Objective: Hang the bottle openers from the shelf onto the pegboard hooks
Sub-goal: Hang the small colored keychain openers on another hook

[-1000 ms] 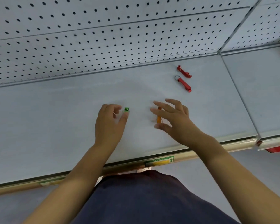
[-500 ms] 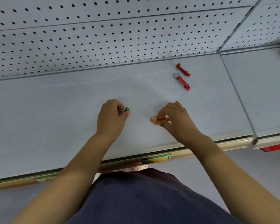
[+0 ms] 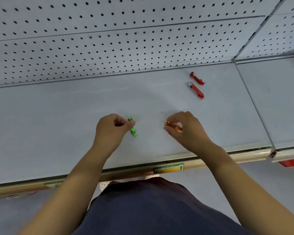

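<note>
My left hand (image 3: 112, 128) pinches a green bottle opener (image 3: 133, 130) between thumb and fingers, just above the grey shelf (image 3: 58, 124). My right hand (image 3: 187, 128) pinches an orange bottle opener (image 3: 172, 125), which lies crosswise under its curled fingers. Two red bottle openers lie on the shelf at the back right: one (image 3: 197, 78) close to the pegboard, the other (image 3: 197, 90) with a metal key ring just in front of it. The white pegboard (image 3: 125, 39) rises behind the shelf. No hooks show in this view.
The shelf's front edge carries a pale price rail with a green and yellow label (image 3: 168, 168). A seam (image 3: 254, 106) divides this shelf from the neighbouring one on the right. A red object (image 3: 292, 162) shows below the right rail.
Both hands have closed on their openers. The green opener has come out from under my left fingers and now hangs below my thumb. The orange one turned from upright to crosswise.
</note>
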Demonstrator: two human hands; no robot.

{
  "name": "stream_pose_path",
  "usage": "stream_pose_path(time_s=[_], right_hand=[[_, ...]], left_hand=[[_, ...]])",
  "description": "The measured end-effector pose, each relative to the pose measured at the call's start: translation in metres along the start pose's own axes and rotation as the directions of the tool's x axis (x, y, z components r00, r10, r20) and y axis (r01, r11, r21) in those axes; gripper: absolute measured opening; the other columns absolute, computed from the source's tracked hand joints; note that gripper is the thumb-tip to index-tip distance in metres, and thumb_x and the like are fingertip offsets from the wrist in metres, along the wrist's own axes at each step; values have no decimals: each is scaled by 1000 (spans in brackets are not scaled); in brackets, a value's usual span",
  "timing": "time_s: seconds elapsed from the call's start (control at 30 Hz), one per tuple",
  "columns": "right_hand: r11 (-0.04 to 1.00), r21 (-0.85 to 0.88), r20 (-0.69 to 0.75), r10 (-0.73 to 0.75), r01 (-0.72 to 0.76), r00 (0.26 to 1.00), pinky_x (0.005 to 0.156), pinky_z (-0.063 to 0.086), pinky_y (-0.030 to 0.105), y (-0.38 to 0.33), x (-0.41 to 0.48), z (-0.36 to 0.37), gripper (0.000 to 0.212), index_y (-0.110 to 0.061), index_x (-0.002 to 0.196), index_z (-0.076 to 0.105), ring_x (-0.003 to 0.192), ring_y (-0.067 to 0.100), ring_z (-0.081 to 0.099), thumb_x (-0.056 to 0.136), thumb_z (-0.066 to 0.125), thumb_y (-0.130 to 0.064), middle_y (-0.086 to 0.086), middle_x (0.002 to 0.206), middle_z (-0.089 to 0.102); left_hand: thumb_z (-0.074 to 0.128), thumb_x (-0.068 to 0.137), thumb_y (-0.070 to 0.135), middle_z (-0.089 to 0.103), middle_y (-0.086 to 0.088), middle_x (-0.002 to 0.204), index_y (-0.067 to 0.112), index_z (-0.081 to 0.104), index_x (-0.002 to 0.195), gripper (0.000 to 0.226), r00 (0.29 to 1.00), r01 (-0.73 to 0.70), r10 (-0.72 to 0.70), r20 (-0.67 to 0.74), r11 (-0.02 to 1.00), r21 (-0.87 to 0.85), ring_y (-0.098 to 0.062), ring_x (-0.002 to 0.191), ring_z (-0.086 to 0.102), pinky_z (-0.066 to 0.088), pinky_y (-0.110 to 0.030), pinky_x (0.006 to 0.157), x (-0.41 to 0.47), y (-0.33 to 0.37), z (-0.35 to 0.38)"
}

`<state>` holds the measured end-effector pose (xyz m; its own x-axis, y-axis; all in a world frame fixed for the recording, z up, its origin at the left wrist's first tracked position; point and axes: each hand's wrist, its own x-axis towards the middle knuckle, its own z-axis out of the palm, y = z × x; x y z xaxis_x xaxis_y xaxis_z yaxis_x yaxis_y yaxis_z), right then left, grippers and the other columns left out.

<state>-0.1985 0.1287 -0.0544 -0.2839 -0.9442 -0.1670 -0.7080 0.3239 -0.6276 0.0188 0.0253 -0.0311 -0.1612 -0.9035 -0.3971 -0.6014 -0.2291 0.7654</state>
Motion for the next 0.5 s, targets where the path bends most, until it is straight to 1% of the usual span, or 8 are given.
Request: stream_pose_path(time_s=[0.07, 0.13, 0.2, 0.27, 0.33, 0.37, 0.43, 0.5], right_hand=[[993, 108, -20, 51, -48, 999, 80, 38, 9, -6, -4, -2, 21, -26, 105, 70, 97, 4, 56, 88, 74, -36, -16, 98, 65], [964, 250, -34, 103, -91, 994, 84, 43, 12, -14, -8, -3, 18, -27, 103, 71, 98, 1, 61, 87, 74, -36, -19, 99, 68], [917, 384, -45, 139, -112, 989, 91, 50, 18, -21, -11, -3, 17, -28, 103, 72, 99, 0, 65, 87, 75, -34, -18, 100, 72], [852, 512, -51, 157, -109, 986, 95, 54, 27, -30, -14, -3, 18, -26, 102, 73, 98, 5, 69, 86, 77, -32, -11, 97, 75], [770, 632, -56, 161, -90, 985, 97, 55, 37, -42, -18, -4, 17, -21, 102, 73, 95, 14, 73, 86, 78, -26, -4, 92, 77], [727, 682, -59, 158, -76, 986, 97, 56, 38, -48, -19, -5, 17, -18, 102, 73, 93, 18, 74, 86, 78, -23, -1, 91, 78], [652, 757, -71, 140, -38, 988, 92, 57, 34, -61, -22, -7, 18, -11, 103, 73, 89, 21, 75, 86, 78, -15, 2, 93, 78], [595, 804, -90, 126, -2, 988, 85, 56, 25, -76, -23, -9, 18, -6, 102, 72, 86, 19, 75, 85, 78, -9, 6, 94, 78]], left_hand=[[80, 83, 33, 71, -2, 85, 10, 72, 85, 24, 999, 50, -49, 17, 997, -57, -13, 82, 64, 46, -21, 67, -3, 2, -5], [79, 83, 33, 70, -4, 86, 9, 74, 86, 25, 996, 84, -82, 22, 991, -108, -14, 81, 63, 44, -20, 66, -6, 5, -11], [79, 83, 33, 70, -4, 86, 9, 75, 88, 25, 995, 103, -101, 23, 984, -146, -14, 81, 62, 43, -21, 66, -9, 8, -18], [78, 84, 32, 72, -5, 86, 9, 74, 89, 24, 994, 111, -107, 32, 980, -165, -15, 79, 63, 47, -23, 67, -13, 9, -26], [78, 85, 29, 75, -5, 84, 8, 74, 91, 22, 993, 117, -109, 52, 974, -194, -16, 77, 68, 53, -26, 70, -18, 10, -35], [79, 84, 27, 76, -4, 82, 8, 74, 92, 22, 992, 122, -111, 62, 969, -216, -15, 76, 70, 55, -27, 71, -20, 11, -40], [81, 82, 25, 77, -2, 79, 8, 72, 96, 23, 992, 120, -107, 64, 957, -264, -15, 72, 72, 57, -28, 71, -26, 12, -50], [81, 81, 25, 78, -2, 81, 12, 68, 101, 27, 993, 116, -106, 50, 945, -305, -15, 72, 73, 58, -29, 72, -32, 14, -61]])
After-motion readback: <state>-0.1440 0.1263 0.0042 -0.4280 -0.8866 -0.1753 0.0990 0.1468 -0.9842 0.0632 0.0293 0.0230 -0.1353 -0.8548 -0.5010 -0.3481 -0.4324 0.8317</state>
